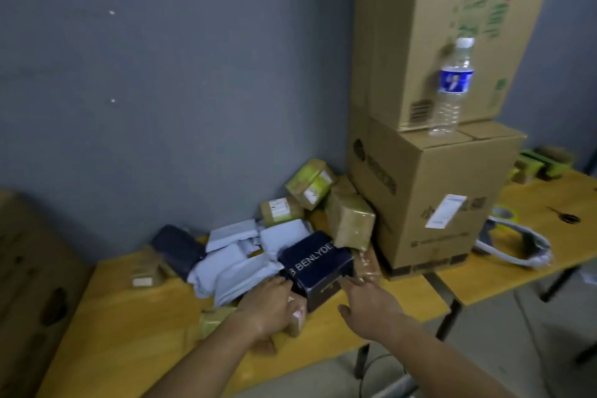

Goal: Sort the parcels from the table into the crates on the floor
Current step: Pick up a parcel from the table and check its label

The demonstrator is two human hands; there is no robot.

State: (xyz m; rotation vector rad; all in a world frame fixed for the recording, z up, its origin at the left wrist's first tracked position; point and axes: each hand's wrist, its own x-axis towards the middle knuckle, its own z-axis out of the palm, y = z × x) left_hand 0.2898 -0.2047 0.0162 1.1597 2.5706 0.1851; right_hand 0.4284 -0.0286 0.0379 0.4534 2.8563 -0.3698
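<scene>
I judge this as the pick-up step: both hands are reaching into the parcel heap on the wooden table [135, 326], aimed at the dark blue box [318, 265] printed "BENLYDES". My left hand [269, 305] lies with its fingers against the box's near left edge, resting over a small brown parcel [295, 317]; I cannot tell whether it has closed on anything. My right hand [371, 305] is spread open, fingertips just short of the box's right corner, gripping nothing.

Next I would need to bring both palms onto opposite sides of the blue box, squeeze and lift it straight up. It sits on top of the heap, half over the grey mailer bags [239, 260], so they may slide when it comes away.

Room is tight on the far side. A tan taped parcel [350, 223] leans right behind the box, against the big cardboard carton [429, 203], which carries a taller carton and a water bottle [452, 87]. I would avoid nudging that stack. The near table edge is close below my wrists, and bare tabletop lies to the left. The crates are not in view, so I must turn away to find them.
</scene>
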